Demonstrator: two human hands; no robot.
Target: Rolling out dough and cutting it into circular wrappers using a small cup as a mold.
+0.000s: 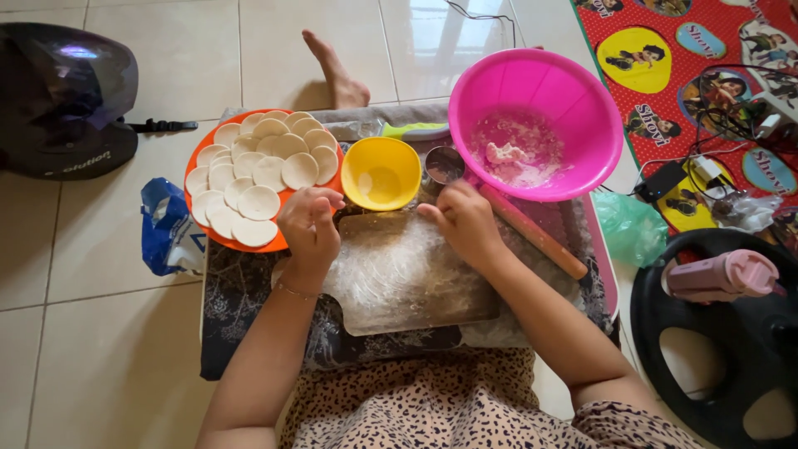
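Observation:
My left hand (309, 226) hovers at the near edge of an orange plate (278, 243) that is covered with several flat white dough rounds (259, 202). Its fingers are curled and the palm is hidden. My right hand (465, 223) is also curled, just below a small round metal cutter (443, 164) and next to a yellow bowl (381, 173). Both hands are above the far edge of a wooden board (407, 283) wrapped in clear film. A wooden rolling pin (536, 234) lies to the right of my right hand.
A pink bowl (536, 120) with scraps of dough stands at the back right. A dark patterned cloth (241, 291) covers the low table. A blue bag (169, 229), a dark helmet (66, 100), a bare foot (337, 71), a black steering wheel (723, 333) and cables lie around on the tiled floor.

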